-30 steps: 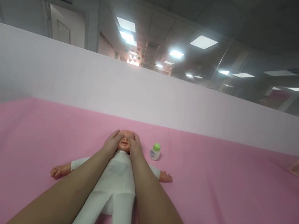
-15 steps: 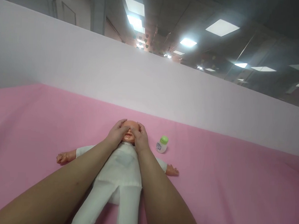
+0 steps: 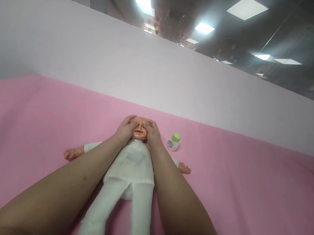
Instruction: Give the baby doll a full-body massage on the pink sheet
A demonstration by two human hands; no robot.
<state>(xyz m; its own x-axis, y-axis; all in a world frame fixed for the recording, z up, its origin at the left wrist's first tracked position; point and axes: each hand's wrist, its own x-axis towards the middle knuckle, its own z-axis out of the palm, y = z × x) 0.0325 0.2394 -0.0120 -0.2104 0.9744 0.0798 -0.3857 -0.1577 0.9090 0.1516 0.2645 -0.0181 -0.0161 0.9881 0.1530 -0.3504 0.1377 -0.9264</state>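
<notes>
Both hands have slid slightly up the doll's face since a second ago, the thumbs now meeting over its eyes, and the view has tipped lower. The left hand (image 3: 125, 130) lies half open, fingers curved around the left side of the smooth, glossy plastic head of the baby doll in a white cloth suit (image 3: 133, 165); its thumb presses across the brow. The right hand (image 3: 153, 136) mirrors it, loosely cupped on the other cheek, clasping nothing else. The doll lies on its back on the soft pink cloth-covered worktop (image 3: 235, 177), arms spread, bare peach plastic fists out to either side. A small round white bottle with a green cap (image 3: 173, 142) stands just beside the right hand, apart from it. A plain matte white partition (image 3: 96, 65) rises behind.
</notes>
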